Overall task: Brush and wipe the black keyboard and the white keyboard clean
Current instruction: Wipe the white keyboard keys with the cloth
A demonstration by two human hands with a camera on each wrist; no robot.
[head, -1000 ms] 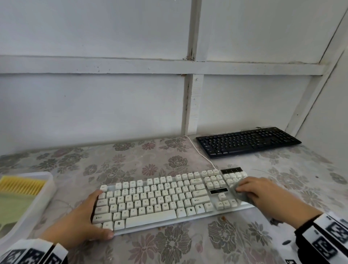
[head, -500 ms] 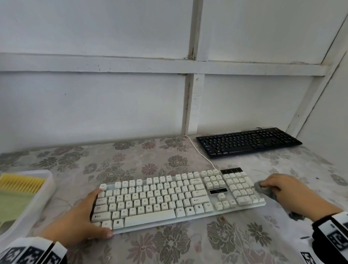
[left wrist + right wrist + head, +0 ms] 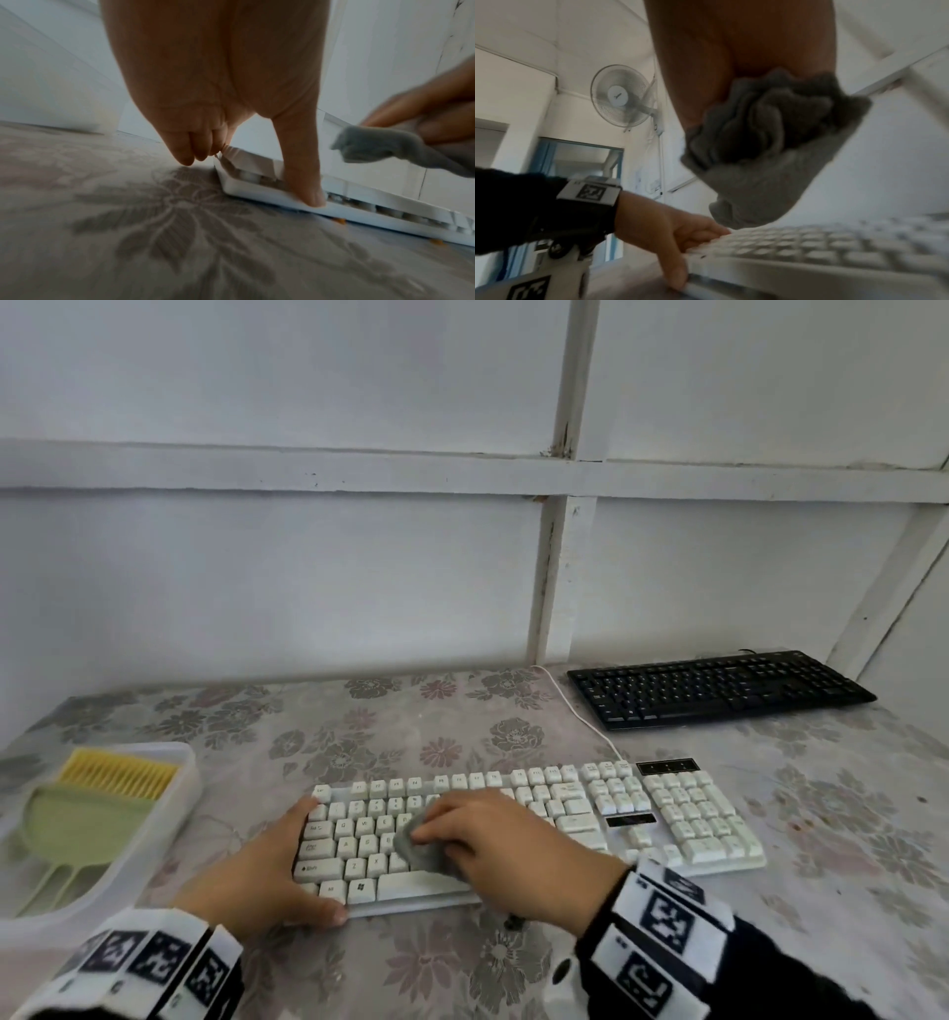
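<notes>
The white keyboard lies across the near middle of the flowered table. My left hand grips its near-left corner, thumb pressed on the front edge and fingers against the left end. My right hand holds a bunched grey cloth on the letter keys left of centre. The cloth hangs crumpled from my palm just above the keys. At the back right, by the wall, the black keyboard lies untouched.
A clear plastic tray at the left holds a green brush with yellow bristles. The white keyboard's cable runs back toward the wall. A white wall closes the table's far side. A wall fan shows in the right wrist view.
My right hand has carried the cloth from the number pad, past the keyboard's right end, over to the left-middle keys. My left hand has kept its hold on the corner.
</notes>
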